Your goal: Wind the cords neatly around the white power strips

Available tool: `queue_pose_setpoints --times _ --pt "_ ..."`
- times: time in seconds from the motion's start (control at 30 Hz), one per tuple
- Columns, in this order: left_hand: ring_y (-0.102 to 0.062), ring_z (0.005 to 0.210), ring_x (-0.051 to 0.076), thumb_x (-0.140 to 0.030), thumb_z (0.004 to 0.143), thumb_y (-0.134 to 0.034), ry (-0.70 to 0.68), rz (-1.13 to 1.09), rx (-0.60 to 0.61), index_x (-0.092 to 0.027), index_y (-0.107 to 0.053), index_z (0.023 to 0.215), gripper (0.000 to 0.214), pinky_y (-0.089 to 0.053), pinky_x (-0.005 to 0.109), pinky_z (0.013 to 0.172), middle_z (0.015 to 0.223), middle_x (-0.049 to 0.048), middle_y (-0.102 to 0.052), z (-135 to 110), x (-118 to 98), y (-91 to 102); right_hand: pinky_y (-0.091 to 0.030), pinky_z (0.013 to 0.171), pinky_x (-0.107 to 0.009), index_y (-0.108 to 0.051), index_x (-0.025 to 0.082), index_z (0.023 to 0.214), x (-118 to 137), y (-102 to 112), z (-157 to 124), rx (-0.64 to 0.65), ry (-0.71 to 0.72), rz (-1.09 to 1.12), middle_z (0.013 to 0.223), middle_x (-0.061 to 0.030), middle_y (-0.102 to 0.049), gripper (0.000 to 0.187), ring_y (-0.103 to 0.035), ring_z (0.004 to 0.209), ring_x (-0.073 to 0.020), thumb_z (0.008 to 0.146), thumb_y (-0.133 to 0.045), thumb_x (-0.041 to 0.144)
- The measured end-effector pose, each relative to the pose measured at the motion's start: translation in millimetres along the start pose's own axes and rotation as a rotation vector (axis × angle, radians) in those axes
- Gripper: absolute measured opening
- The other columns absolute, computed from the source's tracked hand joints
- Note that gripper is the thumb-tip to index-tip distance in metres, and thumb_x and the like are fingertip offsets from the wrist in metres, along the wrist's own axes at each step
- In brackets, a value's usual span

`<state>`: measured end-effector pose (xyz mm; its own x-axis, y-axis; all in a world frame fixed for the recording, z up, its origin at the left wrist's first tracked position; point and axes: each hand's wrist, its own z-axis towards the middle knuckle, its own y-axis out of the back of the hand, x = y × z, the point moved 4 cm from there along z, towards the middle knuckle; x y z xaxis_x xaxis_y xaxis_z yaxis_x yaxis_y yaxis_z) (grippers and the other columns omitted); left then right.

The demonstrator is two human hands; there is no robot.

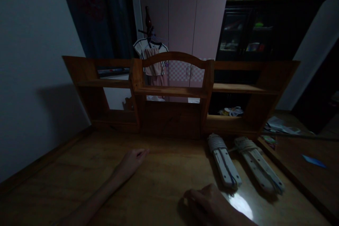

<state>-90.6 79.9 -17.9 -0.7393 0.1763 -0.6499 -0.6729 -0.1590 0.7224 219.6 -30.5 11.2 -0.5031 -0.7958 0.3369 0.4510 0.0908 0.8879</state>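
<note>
Two hands reach over a dim wooden worktop [159, 183] toward a desktop shelf hutch [173, 93] standing along its far edge. The left hand [134, 160] appears to rest on the wood in front of the divider between the hutch's left and middle bays, fingers curled and thumb forward; the right hand [206, 203], in deep shadow, curls farther out from the hutch, in line with the divider on its right side. The gloom and the angle leave it impossible to tell whether either grip is pressed together or slack, and no object can be made out in them. Before the hutch's right bay lie two pale, cord-wrapped bars that look like power strips: the inner power strip [225, 166], with its corded end just beside the hutch's base, and the outer power strip [261, 171], near the hutch's right end. The cords are wound around the ends facing the hutch, probably to keep the slack tidy, and the bars lie nearly parallel, perhaps so both sit within easy reach of the right hand, the nearer to them. A bright patch of light [241, 205] falls out in front of the hutch's right bay, beside the right wrist, its source unseen. Behind the hutch stand a pink wardrobe [182, 24] and a dark glass-fronted cabinet [286, 24], with clothes [152, 53] hanging behind its middle bay.
</note>
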Motion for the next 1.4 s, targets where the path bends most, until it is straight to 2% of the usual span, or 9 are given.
queue_pose_setpoints --times 0.57,0.97,1.4 --pt "-0.036 0.056 0.012 -0.052 0.087 -0.041 -0.002 -0.004 0.010 -0.018 -0.043 0.059 0.044 -0.024 0.024 0.056 0.056 -0.0040 -0.037 0.1 0.9 -1.7 -0.027 0.046 -0.020 -0.057 0.017 0.087 -1.5 -1.3 -1.1 -0.008 0.012 0.016 0.058 -0.0002 -0.059 0.023 -0.051 0.047 -0.0077 0.096 -0.039 0.029" --pt "-0.042 0.060 0.014 -0.052 0.088 -0.039 0.005 0.002 0.030 -0.017 -0.048 0.062 0.045 -0.026 0.024 0.057 0.059 -0.0032 -0.041 -1.1 -0.8 -1.5 -0.024 0.046 -0.023 -0.056 0.018 0.088 -2.2 -3.8 -2.0 0.059 -0.017 -0.015 0.060 0.0005 -0.060 0.013 -0.051 0.047 -0.0084 0.091 -0.044 0.023" --pt "-0.037 0.058 0.013 -0.052 0.087 -0.040 0.001 0.021 0.013 -0.018 -0.046 0.060 0.044 -0.025 0.025 0.056 0.057 -0.0034 -0.040 0.3 2.3 -2.0 -0.024 0.045 -0.022 -0.056 0.018 0.082 -1.7 -2.5 0.7 0.083 -0.038 0.011 0.058 0.0009 -0.057 0.016 -0.043 0.044 -0.0072 0.091 -0.044 0.022"
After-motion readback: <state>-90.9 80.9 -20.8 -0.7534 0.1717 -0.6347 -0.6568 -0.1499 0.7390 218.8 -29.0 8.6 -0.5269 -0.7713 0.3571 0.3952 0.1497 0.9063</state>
